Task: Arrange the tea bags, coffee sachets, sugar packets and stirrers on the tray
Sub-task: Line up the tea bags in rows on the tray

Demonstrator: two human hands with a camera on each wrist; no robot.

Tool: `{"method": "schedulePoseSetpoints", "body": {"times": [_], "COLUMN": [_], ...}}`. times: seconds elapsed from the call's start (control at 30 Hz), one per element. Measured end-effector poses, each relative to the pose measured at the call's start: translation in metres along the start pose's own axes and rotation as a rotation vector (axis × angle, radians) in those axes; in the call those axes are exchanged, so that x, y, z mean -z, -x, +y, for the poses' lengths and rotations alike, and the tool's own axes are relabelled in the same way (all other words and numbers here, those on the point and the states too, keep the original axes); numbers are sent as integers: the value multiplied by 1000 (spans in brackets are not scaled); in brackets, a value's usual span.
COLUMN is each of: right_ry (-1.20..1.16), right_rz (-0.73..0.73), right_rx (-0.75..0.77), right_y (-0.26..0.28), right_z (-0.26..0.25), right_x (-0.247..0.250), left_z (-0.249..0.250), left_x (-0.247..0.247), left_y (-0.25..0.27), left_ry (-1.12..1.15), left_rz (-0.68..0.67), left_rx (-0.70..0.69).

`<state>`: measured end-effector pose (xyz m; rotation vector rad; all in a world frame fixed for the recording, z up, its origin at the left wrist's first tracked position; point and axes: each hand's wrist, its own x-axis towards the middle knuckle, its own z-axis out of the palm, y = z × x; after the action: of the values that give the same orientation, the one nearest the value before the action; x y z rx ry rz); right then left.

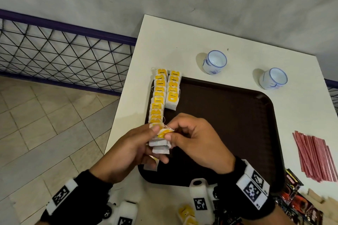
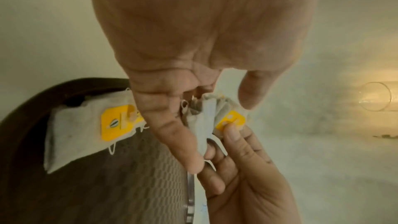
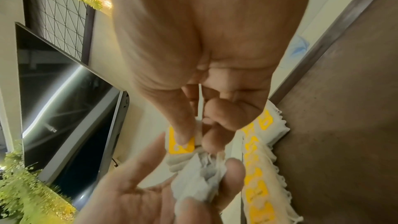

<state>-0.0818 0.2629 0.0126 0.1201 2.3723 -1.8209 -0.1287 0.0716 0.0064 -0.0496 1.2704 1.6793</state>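
Note:
My left hand (image 1: 146, 144) grips a small stack of white tea bags (image 1: 160, 144) with yellow tags above the near left corner of the dark brown tray (image 1: 237, 124). My right hand (image 1: 171, 133) pinches the yellow tag (image 2: 230, 121) of the top bag (image 3: 181, 144). Two rows of tea bags (image 1: 158, 97) lie along the tray's left edge, a long one and a shorter one (image 1: 172, 91) beside it. Red stirrers (image 1: 314, 157) lie in a pile on the white table (image 1: 164, 42) right of the tray.
Two blue-and-white cups (image 1: 214, 62) (image 1: 273, 78) stand beyond the tray. Dark red-and-black sachets (image 1: 296, 201) and loose tea bags (image 1: 186, 213) lie at the table's near edge. A wire-mesh fence (image 1: 54, 51) and tiled floor are to the left.

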Motion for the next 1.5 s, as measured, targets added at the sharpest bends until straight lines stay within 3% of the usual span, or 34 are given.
{"method": "schedulePoseSetpoints", "body": {"times": [0.27, 0.37, 0.5, 0.67, 0.93, 1.5], "right_ry": [-94, -108, 41, 119, 140, 253], "right_rz": [54, 98, 202, 108, 25, 147], "right_rx": [84, 34, -111, -263, -315, -406], "right_y": [2, 1, -11, -38, -77, -95], "right_z": [-5, -8, -1, 19, 30, 34], "right_x": [8, 22, 38, 45, 32, 20], "left_z": [0, 0, -1, -2, -3, -5], "left_x": [4, 7, 10, 10, 13, 11], "left_y": [-2, -1, 2, 3, 5, 6], "left_ry": [103, 99, 89, 55, 52, 2], "left_rz": [120, 149, 192, 187, 179, 184], "left_rx": [33, 17, 7, 17, 26, 10]}}
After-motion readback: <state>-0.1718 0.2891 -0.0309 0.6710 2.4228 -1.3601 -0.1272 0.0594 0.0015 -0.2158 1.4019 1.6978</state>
